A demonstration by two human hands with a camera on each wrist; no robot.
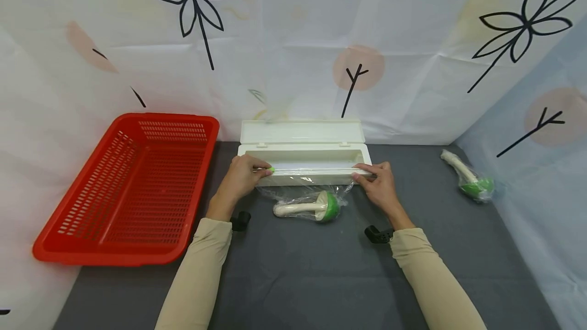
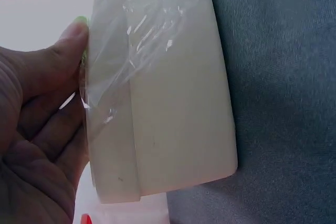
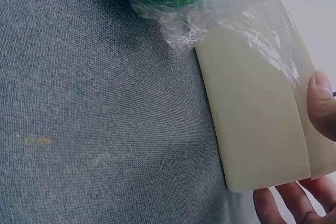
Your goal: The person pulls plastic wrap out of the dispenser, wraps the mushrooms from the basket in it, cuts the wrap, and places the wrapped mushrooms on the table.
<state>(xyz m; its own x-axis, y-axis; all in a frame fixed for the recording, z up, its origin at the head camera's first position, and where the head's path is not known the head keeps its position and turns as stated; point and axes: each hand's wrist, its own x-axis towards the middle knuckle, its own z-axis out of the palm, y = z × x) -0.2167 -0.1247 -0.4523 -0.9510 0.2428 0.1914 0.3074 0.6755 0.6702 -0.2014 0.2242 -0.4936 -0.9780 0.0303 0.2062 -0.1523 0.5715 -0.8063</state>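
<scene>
A cream cling film dispenser (image 1: 298, 181) lies lengthwise against the back wall, its lid (image 1: 302, 131) raised. At the left of its front rail, my left hand (image 1: 243, 177) pinches a small green slider (image 1: 272, 169) between thumb and finger. My right hand (image 1: 378, 185) grips the right end of the rail, thumb in front. Clear film (image 2: 152, 30) hangs from the rail over the front face. Below it, a toy mushroom (image 1: 331, 207) with a white stem and green cap lies on its side in the film, stem pointing left.
A red plastic basket (image 1: 43, 248) stands at the left with nothing in it. Another mushroom (image 1: 477, 187), wrapped in film, lies at the far right beside the side wall. Grey cloth (image 1: 312, 279) covers the table.
</scene>
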